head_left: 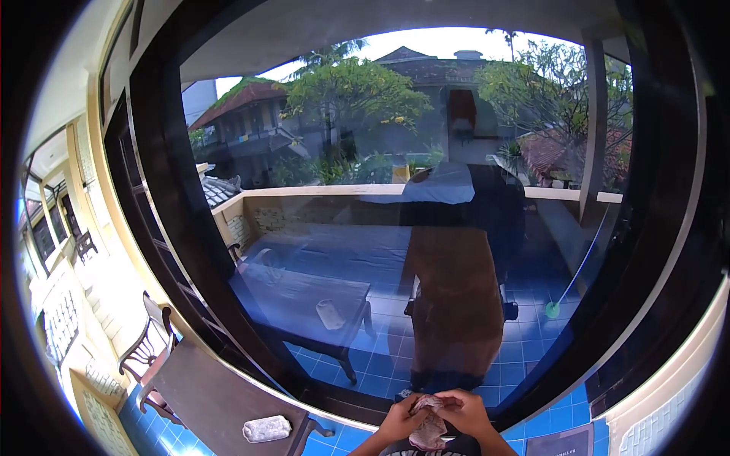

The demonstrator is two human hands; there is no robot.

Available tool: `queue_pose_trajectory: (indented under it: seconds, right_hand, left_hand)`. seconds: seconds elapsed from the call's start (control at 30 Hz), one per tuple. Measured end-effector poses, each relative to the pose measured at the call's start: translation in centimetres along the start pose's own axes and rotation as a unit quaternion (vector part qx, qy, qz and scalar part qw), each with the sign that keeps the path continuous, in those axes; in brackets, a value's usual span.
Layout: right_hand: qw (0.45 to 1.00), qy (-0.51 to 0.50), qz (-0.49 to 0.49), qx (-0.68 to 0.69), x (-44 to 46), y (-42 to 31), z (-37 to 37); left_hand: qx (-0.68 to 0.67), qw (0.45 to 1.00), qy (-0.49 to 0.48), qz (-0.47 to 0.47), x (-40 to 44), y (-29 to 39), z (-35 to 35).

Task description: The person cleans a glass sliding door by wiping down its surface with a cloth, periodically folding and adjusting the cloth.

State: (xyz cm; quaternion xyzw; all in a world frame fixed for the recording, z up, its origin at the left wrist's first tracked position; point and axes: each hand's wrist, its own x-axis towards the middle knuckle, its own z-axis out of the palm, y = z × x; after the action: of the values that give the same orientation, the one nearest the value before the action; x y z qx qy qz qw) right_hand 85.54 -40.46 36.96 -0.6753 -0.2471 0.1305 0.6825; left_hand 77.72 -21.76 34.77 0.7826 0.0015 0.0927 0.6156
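Note:
At the bottom of the head view, my left hand (403, 418) and my right hand (465, 415) come together in front of my body. Both are closed on a crumpled, pinkish-brown patterned cloth (429, 430) that hangs down between them. Just beyond them stands a large glass pane (380, 289) in a dark frame; neither hand visibly touches it. The glass mirrors a person, a table and trees, mixed with what lies behind it.
To the left stands a brown table (213, 395) with a whitish oblong tray (267, 429) on it. A carved wooden chair (152, 338) is beside the table. A dark doormat (560, 442) lies on the blue tiled floor (574, 401) to the right.

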Motion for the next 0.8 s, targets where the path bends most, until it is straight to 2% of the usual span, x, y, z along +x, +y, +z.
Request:
queue_pose_trajectory:
  seconds: [0.07, 0.13, 0.17, 0.2, 0.23, 0.27, 0.3, 0.37, 0.4, 0.43, 0.5, 0.57, 0.6, 0.63, 0.67, 0.73, 0.8]
  right_hand:
    - [1.0, -0.003, -0.018, 0.012, 0.4, -0.8, -0.6]
    - [0.964, 0.05, -0.171, -0.196, 0.9, -5.0, -3.5]
    - [0.927, 0.128, -0.233, -0.267, 1.1, -7.6, -5.0]
    - [0.874, 0.204, -0.292, -0.331, 1.2, -10.4, -6.8]
    - [0.818, 0.299, -0.292, -0.396, 0.5, -13.3, -8.6]
    - [0.738, 0.383, -0.326, -0.45, 0.2, -15.4, -10.7]
    - [0.682, 0.437, -0.335, -0.481, -0.5, -17.3, -13.0]
    - [0.528, 0.552, -0.352, -0.541, -1.5, -19.8, -18.5]
    - [0.455, 0.604, -0.349, -0.553, -1.8, -21.1, -20.7]
    - [0.463, 0.623, -0.338, -0.532, -1.9, -22.4, -22.5]
    - [0.476, 0.637, -0.329, -0.51, -1.4, -24.3, -25.8]
    - [0.58, 0.614, -0.355, -0.401, 0.4, -24.7, -28.3]
    - [0.63, 0.592, -0.364, -0.346, 1.4, -24.9, -29.4]
    - [0.614, 0.58, -0.362, -0.395, 2.1, -24.9, -30.3]
    - [0.612, 0.578, -0.371, -0.392, 3.0, -24.9, -30.4]
    - [0.594, 0.593, -0.371, -0.397, 4.1, -24.7, -30.2]
    - [0.598, 0.593, -0.367, -0.396, 4.1, -24.4, -30.7]
  left_hand:
    - [0.065, 0.997, 0.032, 0.027, 0.6, 1.7, -0.5]
    - [0.076, 0.992, 0.065, 0.074, 2.7, 4.0, -3.1]
    - [0.119, 0.979, 0.121, 0.111, 4.2, 6.3, -5.2]
    - [0.163, 0.959, 0.178, 0.149, 6.0, 8.9, -7.5]
    - [0.159, 0.918, 0.265, 0.247, 8.3, 11.0, -9.7]
    - [0.161, 0.9, 0.301, 0.272, 9.7, 14.3, -12.3]
    - [0.17, 0.892, 0.299, 0.292, 10.8, 18.3, -14.9]
    - [0.232, 0.81, 0.348, 0.411, 14.2, 24.8, -19.2]
    - [0.264, 0.775, 0.374, 0.435, 15.4, 28.4, -21.1]
    - [0.263, 0.72, 0.404, 0.499, 17.3, 31.8, -22.3]
    - [0.305, 0.647, 0.456, 0.529, 21.1, 37.7, -26.1]
    - [0.293, 0.57, 0.517, 0.568, 23.7, 43.9, -28.3]
    - [0.309, 0.549, 0.54, 0.558, 25.1, 45.9, -30.2]
    - [0.314, 0.509, 0.575, 0.559, 26.2, 47.6, -31.5]
    - [0.314, 0.507, 0.604, 0.529, 28.1, 48.3, -33.0]
    - [0.338, 0.458, 0.614, 0.547, 29.0, 48.8, -33.2]
    - [0.339, 0.47, 0.604, 0.547, 29.0, 47.9, -32.5]
